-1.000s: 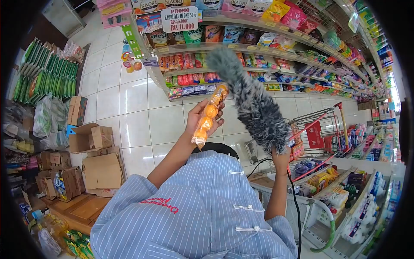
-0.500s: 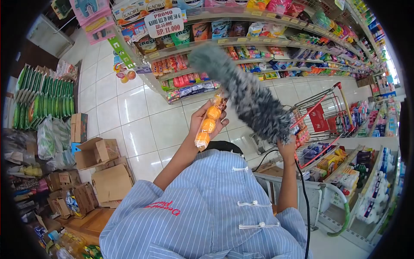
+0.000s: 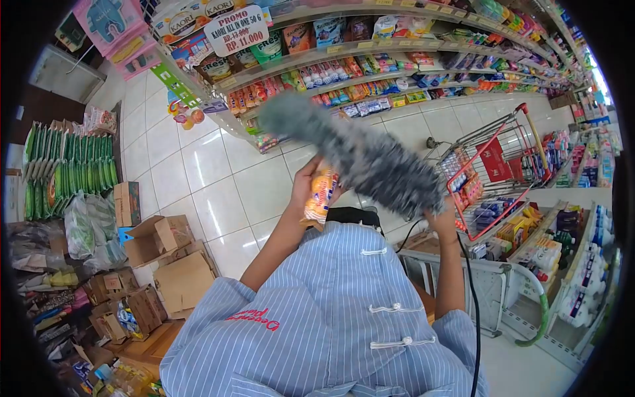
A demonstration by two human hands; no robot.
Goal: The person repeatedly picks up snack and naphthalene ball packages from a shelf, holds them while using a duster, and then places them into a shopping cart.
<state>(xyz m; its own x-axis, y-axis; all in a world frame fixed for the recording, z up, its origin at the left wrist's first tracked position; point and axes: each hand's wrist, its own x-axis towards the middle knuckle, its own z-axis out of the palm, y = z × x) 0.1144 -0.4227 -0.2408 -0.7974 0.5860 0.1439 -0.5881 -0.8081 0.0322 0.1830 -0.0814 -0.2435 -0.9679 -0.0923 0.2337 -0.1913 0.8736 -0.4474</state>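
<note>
Left hand [image 3: 305, 187] is wrapped around a clear pack [image 3: 320, 193] of orange balls, fingers curled behind it, thumb side toward the camera, holding it upright in front of the chest. Right hand [image 3: 442, 219] is closed tight on the base of a duster [image 3: 354, 153], which slants up and left across the view. The duster's fluffy grey-and-white head lies right against the top of the pack, and it looks to be brushing it, though the blur there makes the contact hard to be sure of.

The pack's upper end is hidden behind the duster's fibres. The duster's handle is swallowed by the fist. Both forearms disappear into the striped blue shirt [image 3: 331, 311], which fills the bottom of the view.

The pack is glossy plastic, a narrow tube with round shapes stacked inside. The duster is long, shaggy and soft-edged. The floor [image 3: 218, 178] is shiny white tile. A red wire cart [image 3: 493, 175] stands just beside the right hand, stocked shelves [image 3: 370, 59] run behind, and flattened brown boxes [image 3: 165, 258] lie to the left.
</note>
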